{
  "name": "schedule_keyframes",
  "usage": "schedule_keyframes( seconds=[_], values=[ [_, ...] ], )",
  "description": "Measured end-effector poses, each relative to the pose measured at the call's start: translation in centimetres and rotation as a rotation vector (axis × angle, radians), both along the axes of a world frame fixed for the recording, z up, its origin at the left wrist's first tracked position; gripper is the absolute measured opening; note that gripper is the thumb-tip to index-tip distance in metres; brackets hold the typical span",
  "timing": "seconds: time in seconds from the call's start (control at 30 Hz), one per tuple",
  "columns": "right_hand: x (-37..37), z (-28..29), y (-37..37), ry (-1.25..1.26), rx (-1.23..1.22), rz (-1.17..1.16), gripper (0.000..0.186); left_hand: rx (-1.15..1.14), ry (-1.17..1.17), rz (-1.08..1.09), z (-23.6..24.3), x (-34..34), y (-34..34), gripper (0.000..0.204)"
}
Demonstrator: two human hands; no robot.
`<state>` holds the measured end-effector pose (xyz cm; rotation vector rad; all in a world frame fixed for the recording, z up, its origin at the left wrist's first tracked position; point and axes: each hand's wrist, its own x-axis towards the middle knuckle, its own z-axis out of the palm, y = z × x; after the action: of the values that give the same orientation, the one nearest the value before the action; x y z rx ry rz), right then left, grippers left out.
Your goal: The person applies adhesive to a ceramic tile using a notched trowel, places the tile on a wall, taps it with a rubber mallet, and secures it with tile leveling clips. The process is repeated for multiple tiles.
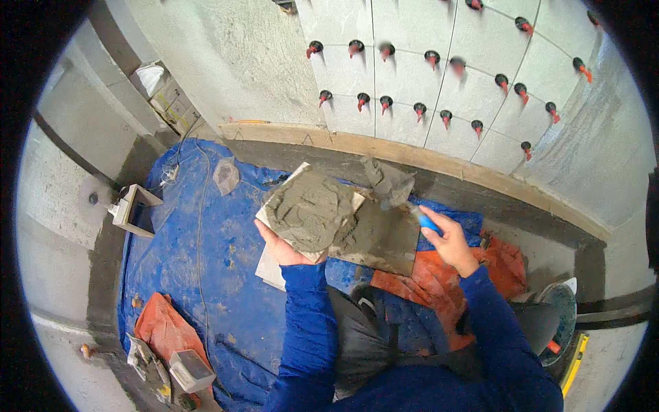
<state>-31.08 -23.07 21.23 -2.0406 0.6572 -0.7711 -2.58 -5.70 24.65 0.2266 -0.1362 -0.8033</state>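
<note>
My left hand (278, 246) holds a light square tile (301, 169) from below, its top heaped with wet grey mortar (307, 209). My right hand (446, 240), to the right, grips the blue handle of a trowel (427, 221), whose mortar-smeared blade (390, 189) is raised beside the tile. A mortar-covered board (384, 244) lies below between my two hands. Another pale tile (270, 271) lies partly hidden behind my left hand and arm.
Wall tiles (408, 82) with red levelling clips sit above a wooden batten (412, 151). A blue tarp (178, 254) and orange sheets (165, 323) cover the floor. A bucket (559, 302) and yellow level (575, 360) stand right; an open box (134, 209) is left.
</note>
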Motion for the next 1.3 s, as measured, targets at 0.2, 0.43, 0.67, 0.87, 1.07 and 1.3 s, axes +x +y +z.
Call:
schedule_keyframes(
  seconds=[0.2, 0.43, 0.67, 0.87, 1.07, 1.3],
  values=[
    [-3.7, 8.8, 0.1, 0.0, -0.404, -0.03, 0.051, 0.007, 0.072, -0.21, 0.1, -4.7, -1.0, 0.078],
    [-7.4, 6.2, 0.2, 0.1, -0.781, -0.084, 0.051, -0.221, 0.233, -0.545, 0.6, -10.2, -1.4, 0.079],
    [-14.0, 10.2, 0.1, 0.273, -0.89, -0.149, 0.053, -0.248, 0.212, -0.421, 1.8, -10.3, -0.8, 0.077],
    [-13.6, 19.2, 4.9, 0.311, -0.597, -0.094, 0.049, -0.179, 0.118, -0.204, 3.0, -10.5, -2.0, 0.084],
    [-9.9, 24.9, 6.6, 0.541, 0.282, 0.088, 0.048, -0.242, 0.098, -0.218, 2.8, -11.9, -4.0, 0.088],
    [-8.0, 24.8, 6.7, 0.673, 0.362, 0.258, 0.045, -0.173, 0.135, -0.191, 1.9, -12.5, -4.5, 0.083]
  ],
)
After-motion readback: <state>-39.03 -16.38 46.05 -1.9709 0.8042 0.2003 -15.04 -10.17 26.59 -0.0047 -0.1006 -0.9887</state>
